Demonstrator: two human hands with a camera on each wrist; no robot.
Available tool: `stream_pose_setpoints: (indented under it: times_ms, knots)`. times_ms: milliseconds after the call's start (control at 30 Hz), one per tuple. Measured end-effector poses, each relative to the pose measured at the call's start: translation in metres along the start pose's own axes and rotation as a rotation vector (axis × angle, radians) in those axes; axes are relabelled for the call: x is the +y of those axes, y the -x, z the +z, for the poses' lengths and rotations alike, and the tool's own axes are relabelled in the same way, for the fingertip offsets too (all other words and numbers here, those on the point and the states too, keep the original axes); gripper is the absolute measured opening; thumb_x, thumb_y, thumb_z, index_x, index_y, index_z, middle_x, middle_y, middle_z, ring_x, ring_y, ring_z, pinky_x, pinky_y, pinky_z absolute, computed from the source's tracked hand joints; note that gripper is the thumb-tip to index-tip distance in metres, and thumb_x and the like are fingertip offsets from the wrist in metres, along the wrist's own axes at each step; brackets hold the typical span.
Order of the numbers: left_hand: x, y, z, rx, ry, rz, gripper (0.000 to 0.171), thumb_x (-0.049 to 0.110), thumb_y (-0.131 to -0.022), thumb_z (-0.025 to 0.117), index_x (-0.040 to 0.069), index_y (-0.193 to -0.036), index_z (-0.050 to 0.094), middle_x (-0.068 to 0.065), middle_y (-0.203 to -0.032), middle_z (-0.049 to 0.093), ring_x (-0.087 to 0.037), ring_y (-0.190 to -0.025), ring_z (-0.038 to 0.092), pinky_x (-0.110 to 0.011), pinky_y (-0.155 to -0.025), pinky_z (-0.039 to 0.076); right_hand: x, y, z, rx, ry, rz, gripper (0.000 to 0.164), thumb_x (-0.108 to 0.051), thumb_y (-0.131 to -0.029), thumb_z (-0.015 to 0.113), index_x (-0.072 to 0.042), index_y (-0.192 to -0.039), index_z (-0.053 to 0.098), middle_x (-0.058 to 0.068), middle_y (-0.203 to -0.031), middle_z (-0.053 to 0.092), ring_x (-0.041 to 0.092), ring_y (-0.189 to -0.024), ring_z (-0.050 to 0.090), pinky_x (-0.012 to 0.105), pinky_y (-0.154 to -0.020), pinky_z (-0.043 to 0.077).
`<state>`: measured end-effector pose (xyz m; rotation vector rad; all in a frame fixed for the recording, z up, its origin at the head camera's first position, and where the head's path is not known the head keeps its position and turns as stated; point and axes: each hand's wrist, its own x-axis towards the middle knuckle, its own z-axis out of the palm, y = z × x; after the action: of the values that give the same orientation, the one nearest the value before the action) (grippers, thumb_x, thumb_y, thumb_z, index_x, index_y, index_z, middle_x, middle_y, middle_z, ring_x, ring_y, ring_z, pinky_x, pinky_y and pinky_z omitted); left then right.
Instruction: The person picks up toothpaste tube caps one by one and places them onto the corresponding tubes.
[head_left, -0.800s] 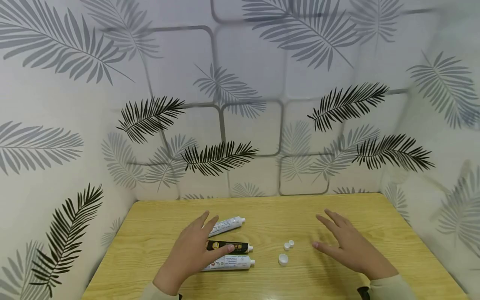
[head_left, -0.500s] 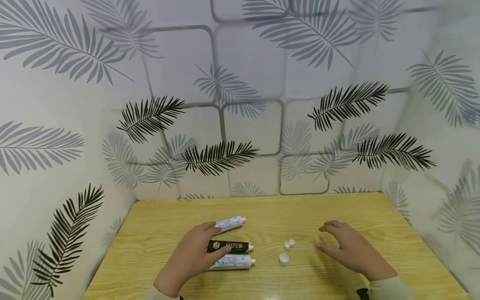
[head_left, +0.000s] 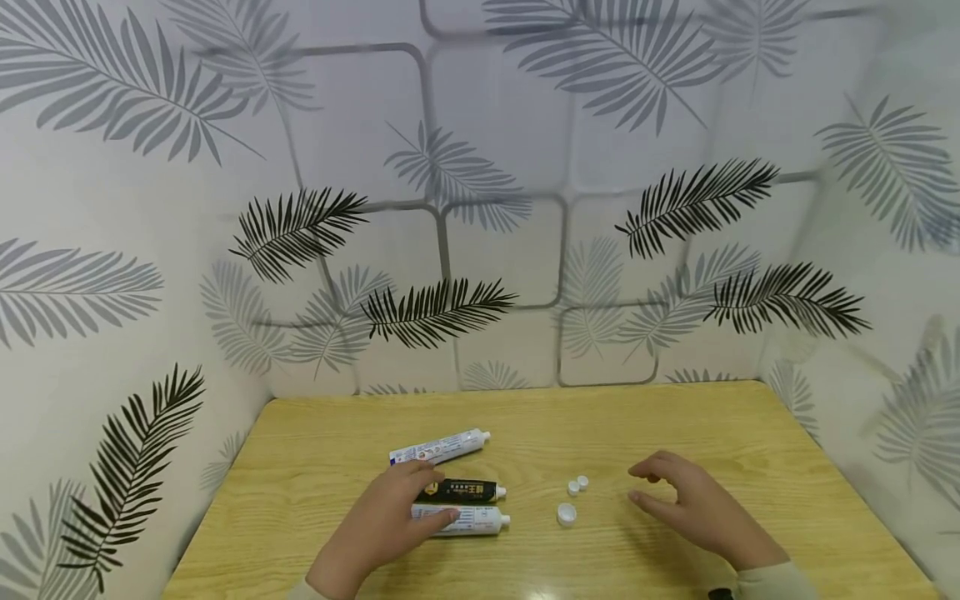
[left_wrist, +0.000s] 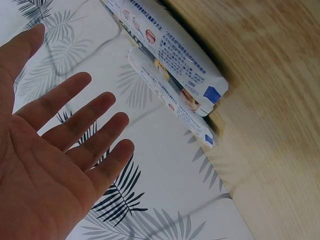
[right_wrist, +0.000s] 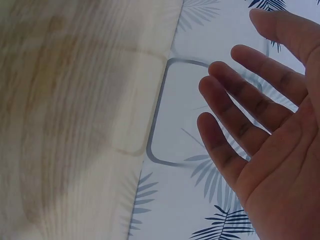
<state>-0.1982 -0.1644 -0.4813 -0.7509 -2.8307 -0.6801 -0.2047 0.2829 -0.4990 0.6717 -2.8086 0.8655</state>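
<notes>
Three uncapped toothpaste tubes lie on the wooden table, nozzles to the right: a white tube (head_left: pixel 442 447) at the back, a black tube (head_left: pixel 474 492) in the middle, a larger white tube (head_left: pixel 482 521) in front. My left hand (head_left: pixel 382 517) hovers over their left ends and hides part of the two nearer ones. In the left wrist view its palm (left_wrist: pixel 50 160) holds nothing, fingers spread. To the right of the nozzles sit two small white caps (head_left: pixel 573 487) and a larger white cap (head_left: pixel 567 514). My right hand (head_left: pixel 697 508) is right of the caps, fingers relaxed and holding nothing.
The yellow wood-grain table (head_left: pixel 555 417) meets a leaf-patterned wall (head_left: pixel 510 250) at its back edge. Similar patterned surfaces rise on the left and right sides. Bare tabletop shows behind the caps and along the front.
Both hands have lowered a little and their fingers have bent slightly. My left hand has drawn back, uncovering more of the back white tube. Tubes and caps stay where they were.
</notes>
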Motion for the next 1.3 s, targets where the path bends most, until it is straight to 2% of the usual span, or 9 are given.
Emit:
stream_pose_setpoints:
  times_ms: [100,233,400,767,967,1100,1300]
  knots:
    - [-0.001,0.003,0.002,0.001,0.017,0.015,0.052,0.050,-0.095,0.078,0.007,-0.124,0.075,-0.005,-0.124,0.074,-0.026,-0.117,0.070,-0.050,-0.101,0.056,0.001,0.002,0.003,0.002,-0.013,-0.002,0.025,-0.036,-0.101,0.075,-0.018,-0.119,0.075,-0.007,-0.113,0.071,0.013,-0.101,0.065,0.039,-0.084,0.058]
    - [-0.002,0.005,0.005,-0.043,0.049,0.017,0.052,0.051,-0.095,0.078,0.008,-0.124,0.075,-0.003,-0.125,0.074,-0.022,-0.114,0.070,-0.047,-0.100,0.057,0.004,0.002,0.007,-0.012,-0.022,0.013,0.026,-0.036,-0.102,0.074,-0.016,-0.118,0.076,-0.006,-0.114,0.072,0.018,-0.103,0.067,0.040,-0.084,0.059]
    - [-0.003,0.005,0.009,-0.098,0.069,0.005,0.056,0.056,-0.096,0.075,0.008,-0.125,0.074,-0.003,-0.125,0.074,-0.024,-0.116,0.070,-0.048,-0.100,0.057,0.006,0.002,0.011,-0.039,-0.042,0.024,0.027,-0.037,-0.103,0.073,-0.015,-0.118,0.076,-0.004,-0.114,0.072,0.019,-0.103,0.067,0.039,-0.084,0.058]
    - [-0.006,0.006,0.018,-0.123,0.105,-0.005,0.058,0.058,-0.094,0.075,0.010,-0.126,0.074,-0.001,-0.126,0.073,-0.021,-0.118,0.068,-0.047,-0.101,0.056,0.011,0.002,0.018,-0.037,-0.033,0.040,0.027,-0.038,-0.103,0.071,-0.016,-0.118,0.076,-0.005,-0.114,0.072,0.014,-0.103,0.067,0.040,-0.085,0.058]
    - [-0.008,0.004,0.021,-0.186,0.119,-0.031,0.064,0.061,-0.094,0.074,0.009,-0.132,0.072,-0.004,-0.132,0.072,-0.025,-0.123,0.067,-0.049,-0.104,0.055,0.013,-0.002,0.023,-0.035,-0.048,0.061,0.021,-0.031,-0.102,0.074,-0.016,-0.116,0.076,-0.004,-0.115,0.073,0.020,-0.106,0.068,0.046,-0.089,0.059]
    - [-0.009,0.005,0.023,-0.192,0.133,-0.027,0.068,0.063,-0.094,0.073,0.007,-0.133,0.071,-0.006,-0.133,0.071,-0.027,-0.123,0.067,-0.050,-0.104,0.054,0.012,-0.005,0.027,-0.002,-0.033,0.040,0.018,-0.029,-0.100,0.077,-0.016,-0.112,0.077,-0.006,-0.112,0.073,0.025,-0.109,0.069,0.050,-0.092,0.058]
    - [-0.011,0.005,0.027,-0.213,0.140,-0.051,0.068,0.063,-0.095,0.073,0.009,-0.135,0.070,-0.007,-0.136,0.070,-0.030,-0.128,0.065,-0.053,-0.106,0.053,0.013,-0.009,0.031,0.013,-0.014,0.027,0.018,-0.031,-0.098,0.079,-0.019,-0.110,0.076,-0.009,-0.112,0.071,0.023,-0.110,0.069,0.050,-0.096,0.057]
